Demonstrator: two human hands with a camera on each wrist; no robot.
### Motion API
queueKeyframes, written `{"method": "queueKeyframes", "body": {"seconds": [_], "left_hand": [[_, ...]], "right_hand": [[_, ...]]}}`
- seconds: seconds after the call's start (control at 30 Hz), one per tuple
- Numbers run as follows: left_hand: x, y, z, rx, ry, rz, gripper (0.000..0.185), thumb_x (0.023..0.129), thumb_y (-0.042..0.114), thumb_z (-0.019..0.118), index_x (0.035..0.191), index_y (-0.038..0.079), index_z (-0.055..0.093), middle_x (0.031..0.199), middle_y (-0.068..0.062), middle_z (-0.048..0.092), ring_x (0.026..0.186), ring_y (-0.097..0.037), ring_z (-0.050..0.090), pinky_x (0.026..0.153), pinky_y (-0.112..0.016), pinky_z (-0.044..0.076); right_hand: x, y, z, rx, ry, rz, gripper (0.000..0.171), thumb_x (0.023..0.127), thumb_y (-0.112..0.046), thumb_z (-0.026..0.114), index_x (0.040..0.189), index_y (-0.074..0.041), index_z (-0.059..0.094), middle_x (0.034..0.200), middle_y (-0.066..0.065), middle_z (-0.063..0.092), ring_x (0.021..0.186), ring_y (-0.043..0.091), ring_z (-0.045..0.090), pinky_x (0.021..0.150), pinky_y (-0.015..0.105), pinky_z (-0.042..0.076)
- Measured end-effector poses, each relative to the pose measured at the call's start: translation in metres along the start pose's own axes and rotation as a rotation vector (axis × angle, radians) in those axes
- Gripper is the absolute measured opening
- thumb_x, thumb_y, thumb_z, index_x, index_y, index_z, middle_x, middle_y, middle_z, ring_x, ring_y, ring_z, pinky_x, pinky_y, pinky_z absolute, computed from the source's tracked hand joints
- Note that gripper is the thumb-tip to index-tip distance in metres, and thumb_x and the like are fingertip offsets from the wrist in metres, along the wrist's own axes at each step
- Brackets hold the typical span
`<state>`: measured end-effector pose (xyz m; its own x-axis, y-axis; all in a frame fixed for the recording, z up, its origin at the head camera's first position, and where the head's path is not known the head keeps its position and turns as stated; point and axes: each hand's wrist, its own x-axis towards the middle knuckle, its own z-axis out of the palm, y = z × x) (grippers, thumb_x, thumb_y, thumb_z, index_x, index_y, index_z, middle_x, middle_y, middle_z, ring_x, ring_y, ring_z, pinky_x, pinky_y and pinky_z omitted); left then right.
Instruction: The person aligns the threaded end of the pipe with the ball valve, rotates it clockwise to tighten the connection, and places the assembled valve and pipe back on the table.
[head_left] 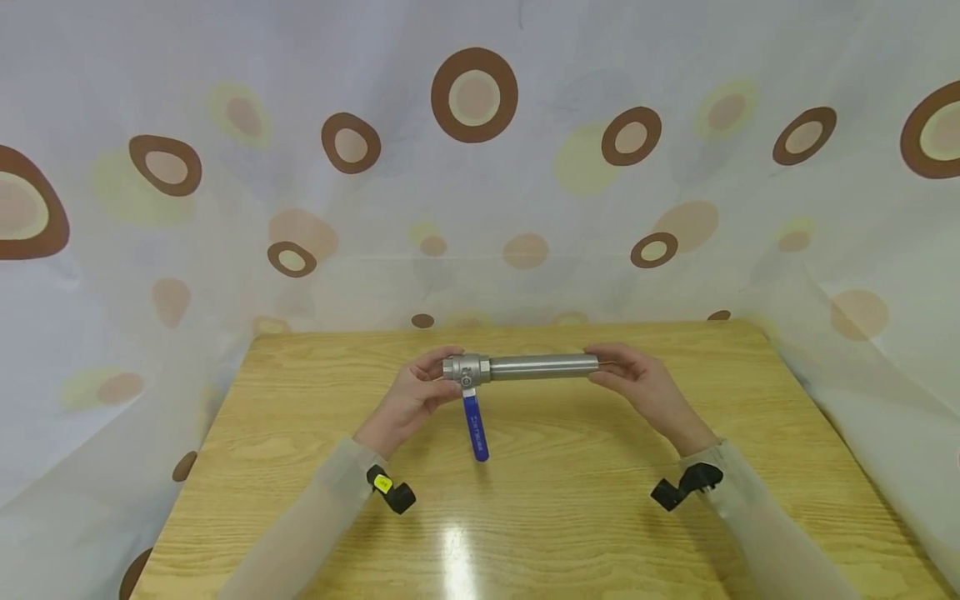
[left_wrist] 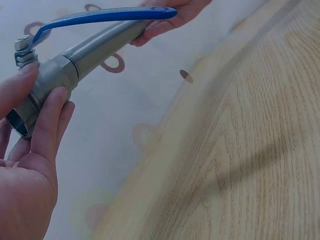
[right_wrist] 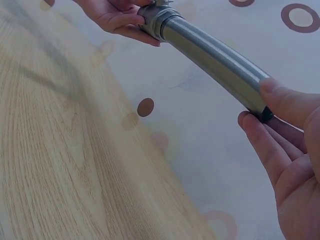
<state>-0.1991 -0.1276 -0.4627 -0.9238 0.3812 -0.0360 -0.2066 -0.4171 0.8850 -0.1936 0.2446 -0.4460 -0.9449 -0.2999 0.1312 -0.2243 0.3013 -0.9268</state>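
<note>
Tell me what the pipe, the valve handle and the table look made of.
Pipe: metal, probably steel; dull grey brushed sheen, threaded into the valve body.
Handle: likely metal under a glossy blue plastic coating; I can't confirm the core.
Table: light wood or wood-look laminate; visible grain, shiny glare.

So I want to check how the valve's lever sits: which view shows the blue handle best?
The left wrist view: the blue handle shows full length, running along the pipe from the valve body. The head view shows it small, pointing toward the person. The right wrist view hides it.
</note>
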Motion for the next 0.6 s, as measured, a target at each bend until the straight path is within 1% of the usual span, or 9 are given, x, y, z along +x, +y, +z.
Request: {"method": "queueKeyframes", "body": {"seconds": [0.1,0.2,0.3,0.37,0.43,0.53,0.6], "left_hand": [[0.0002,0.0007,-0.0005,-0.002,0.0,-0.005,0.058,0.088,-0.02,0.056,0.107,0.03,0.078,0.124,0.001,0.066,0.113,-0.021,0.057,0.088,-0.024,0.06],[0.0002,0.0012,-0.0005,-0.002,0.003,-0.007,0.057,0.088,-0.02,0.056,0.107,0.03,0.078,0.125,0.001,0.066,0.113,-0.021,0.057,0.088,-0.025,0.06],[-0.0003,0.0013,-0.0005,-0.002,0.006,-0.006,0.057,0.088,-0.02,0.056,0.108,0.03,0.078,0.125,0.001,0.066,0.113,-0.021,0.057,0.089,-0.025,0.06],[-0.0005,0.0011,-0.0007,0.0,0.007,-0.009,0.058,0.089,-0.02,0.056,0.108,0.03,0.078,0.125,0.001,0.065,0.113,-0.021,0.057,0.089,-0.025,0.06],[-0.0004,0.0004,-0.0014,0.005,0.008,-0.012,0.058,0.089,-0.02,0.056,0.107,0.031,0.078,0.125,0.001,0.065,0.113,-0.021,0.057,0.089,-0.025,0.06],[-0.0001,-0.0003,-0.002,0.014,0.007,-0.015,0.059,0.09,-0.019,0.056,0.107,0.033,0.078,0.125,0.0,0.065,0.113,-0.021,0.057,0.089,-0.025,0.06],[0.0,-0.0006,-0.0022,0.018,0.005,-0.014,0.059,0.09,-0.019,0.057,0.107,0.033,0.078,0.126,0.0,0.064,0.113,-0.021,0.057,0.089,-0.025,0.06]], "right_hand": [[0.0003,0.0,0.0002,-0.02,0.006,0.001,0.043,0.103,-0.02,0.068,0.142,-0.003,0.061,0.126,0.008,0.069,0.109,0.005,0.068,0.093,0.023,0.058],[0.001,0.0003,0.0,0.011,-0.006,0.003,0.048,0.102,-0.019,0.068,0.146,-0.004,0.058,0.134,0.013,0.066,0.111,0.005,0.067,0.094,0.021,0.057],[0.0015,0.0011,-0.0001,0.056,-0.021,-0.004,0.051,0.101,-0.016,0.07,0.147,-0.002,0.055,0.134,0.009,0.065,0.112,0.005,0.067,0.093,0.02,0.057],[0.0017,0.002,0.0001,0.063,-0.025,-0.001,0.05,0.1,-0.015,0.07,0.146,-0.001,0.056,0.132,0.007,0.066,0.111,0.005,0.068,0.093,0.021,0.058],[0.0014,0.0023,0.0002,0.031,-0.016,-0.003,0.045,0.101,-0.015,0.07,0.142,0.0,0.059,0.126,0.004,0.068,0.109,0.006,0.068,0.092,0.022,0.058],[0.0011,0.0015,0.0005,-0.023,-0.004,0.008,0.041,0.102,-0.019,0.069,0.139,-0.003,0.063,0.125,0.011,0.069,0.107,0.007,0.068,0.092,0.025,0.058],[0.0007,0.0008,0.0006,-0.044,-0.001,0.013,0.04,0.102,-0.021,0.068,0.138,-0.004,0.064,0.125,0.013,0.07,0.106,0.007,0.068,0.092,0.026,0.058]]}}
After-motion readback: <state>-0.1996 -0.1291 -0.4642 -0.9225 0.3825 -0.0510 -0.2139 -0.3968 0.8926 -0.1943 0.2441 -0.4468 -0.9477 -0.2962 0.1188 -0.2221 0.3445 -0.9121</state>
